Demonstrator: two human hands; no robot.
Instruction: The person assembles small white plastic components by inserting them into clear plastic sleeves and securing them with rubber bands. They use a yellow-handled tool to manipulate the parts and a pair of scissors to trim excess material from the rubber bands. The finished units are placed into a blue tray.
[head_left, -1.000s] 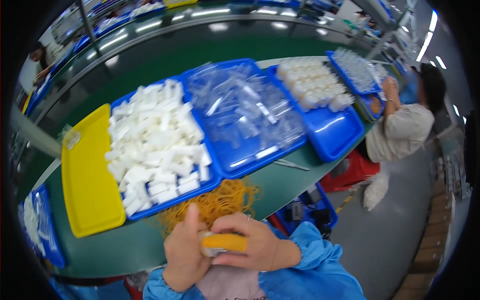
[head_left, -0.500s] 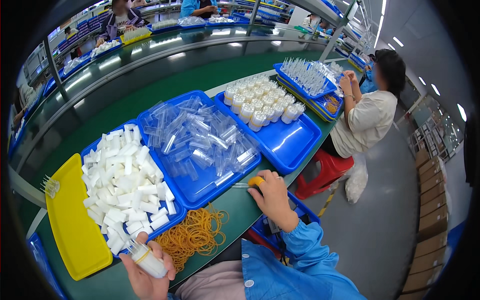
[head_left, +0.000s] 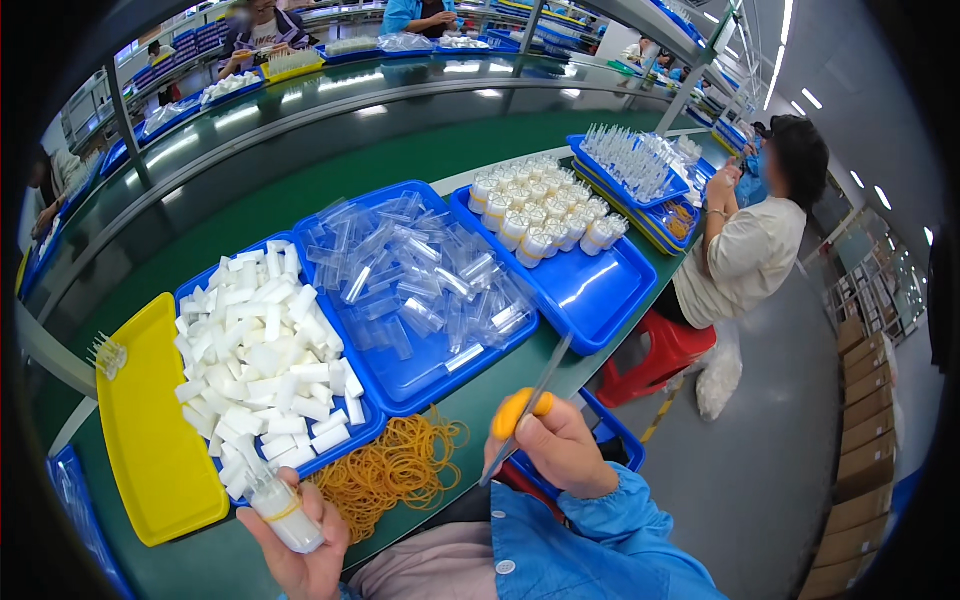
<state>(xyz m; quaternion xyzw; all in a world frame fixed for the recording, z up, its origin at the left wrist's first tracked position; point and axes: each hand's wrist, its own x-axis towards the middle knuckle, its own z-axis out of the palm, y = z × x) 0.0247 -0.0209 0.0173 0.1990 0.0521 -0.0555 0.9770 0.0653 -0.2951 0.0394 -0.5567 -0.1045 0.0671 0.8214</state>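
In my left hand (head_left: 300,560), closed around it, is a small bundle (head_left: 287,512) of a white core with clear plastic pieces, circled by a yellow rubber band. It is tilted beside the tray of white pieces. My right hand (head_left: 568,450) is raised over the table's front edge and grips thin metal tweezers (head_left: 550,368). Orange finger covers (head_left: 513,412) are on its fingertips. Loose yellow rubber bands (head_left: 395,470) are heaped on the green table between my hands.
Blue trays hold white blocks (head_left: 265,350), clear plastic pieces (head_left: 410,270) and finished-looking bundles (head_left: 540,205). A yellow tray (head_left: 150,430) lies at far left. Stacked trays (head_left: 625,165) and a seated person (head_left: 750,225) on a red stool (head_left: 665,355) are at right.
My right hand has lifted the tweezers off the table and turned them upward. My left hand still holds the bundle, now tilted differently. The view has shifted slightly.
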